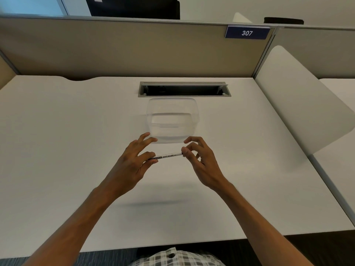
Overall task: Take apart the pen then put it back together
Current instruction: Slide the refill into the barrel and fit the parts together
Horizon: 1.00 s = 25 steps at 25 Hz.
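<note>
A white whiteboard marker pen [167,156] with black lettering lies level between both hands, above the white desk [76,150]. My left hand [134,160] pinches its left end between thumb and fingers, the other fingers spread. My right hand [199,156] pinches the right end with thumb and forefinger. The pen's two ends are hidden by the fingertips, so I cannot tell whether a cap is on.
A clear plastic container [172,120] stands on the desk just beyond the hands. Behind it is a dark cable slot [184,89]. A beige partition [124,48] with a "307" sign [247,33] closes the back; a white divider panel [299,100] stands at the right.
</note>
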{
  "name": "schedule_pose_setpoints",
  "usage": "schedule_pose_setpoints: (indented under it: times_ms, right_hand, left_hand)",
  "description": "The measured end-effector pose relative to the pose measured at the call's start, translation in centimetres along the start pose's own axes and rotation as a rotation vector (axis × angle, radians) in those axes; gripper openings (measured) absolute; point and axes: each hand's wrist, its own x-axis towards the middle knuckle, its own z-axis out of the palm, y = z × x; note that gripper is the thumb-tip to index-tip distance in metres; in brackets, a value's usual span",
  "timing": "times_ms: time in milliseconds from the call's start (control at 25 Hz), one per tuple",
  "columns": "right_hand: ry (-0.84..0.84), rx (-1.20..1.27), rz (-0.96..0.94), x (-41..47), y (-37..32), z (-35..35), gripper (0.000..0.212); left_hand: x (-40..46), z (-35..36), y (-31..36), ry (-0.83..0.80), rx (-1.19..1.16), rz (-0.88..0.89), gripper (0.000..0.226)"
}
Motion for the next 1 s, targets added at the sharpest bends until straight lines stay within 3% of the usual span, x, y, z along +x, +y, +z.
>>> schedule_pose_setpoints:
  times_ms: [360,560,1000]
  right_hand:
    - [-0.044,-0.068,-0.103,-0.2,0.05,-0.43,0.014]
    - [-0.069,-0.109,-0.113,-0.19,-0.05,-0.54,0.016]
    - [-0.073,0.008,-0.033,-0.51,-0.6,0.15,0.031]
  left_hand:
    - [-0.09,-0.34,-0.15,-0.03,-0.08,-0.036,0.031]
    - [0.17,-1.02,0.42,-0.063,0.056,-0.006,0.031]
    - [0.57,-0.85,0.52,0.045,0.296,0.12,0.022]
